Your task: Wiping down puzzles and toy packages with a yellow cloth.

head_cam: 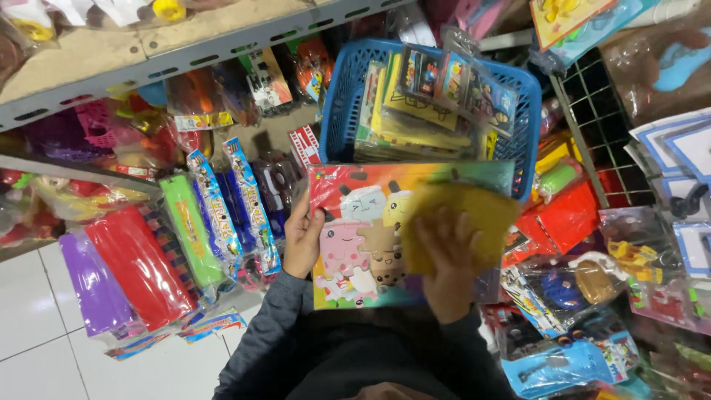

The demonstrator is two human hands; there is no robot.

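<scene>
1. While the left hand clasps the left edge of a colourful cartoon puzzle pack, its grip is clenched on it.
2. Right hand presses a yellow cloth flat against the pack, fingers spread, not clenched.
3. The pack is held just below a blue basket of packaged toys.

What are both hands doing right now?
Left hand: shut on the colourful puzzle pack's edge.
Right hand: pressing a yellow cloth onto that pack.
</scene>
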